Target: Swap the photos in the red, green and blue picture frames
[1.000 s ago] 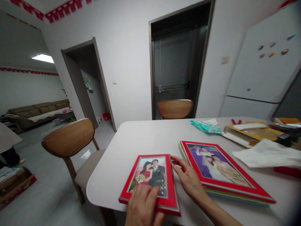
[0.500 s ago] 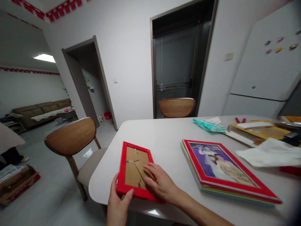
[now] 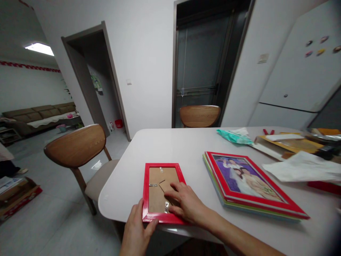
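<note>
A small red picture frame (image 3: pixel 160 177) lies face down near the front edge of the white table (image 3: pixel 186 145), its brown backing board and metal clips showing. My left hand (image 3: pixel 137 231) grips the frame's near left corner, thumb on the red rim. My right hand (image 3: pixel 185 204) rests on the backing board with fingers spread flat beside a clip. To the right lies a stack of larger frames (image 3: pixel 250 183), the top one red with a wedding photo facing up.
A wooden chair (image 3: pixel 77 149) stands at the table's left corner and another chair (image 3: pixel 199 115) at the far side. White paper (image 3: pixel 303 167), a yellow envelope (image 3: pixel 290 144) and a teal packet (image 3: pixel 233 136) lie at the back right. A fridge (image 3: pixel 298 74) stands behind.
The small frame was photo side up a second ago and is now turned face down. My left hand moved to its near corner and my right hand onto the backing.
</note>
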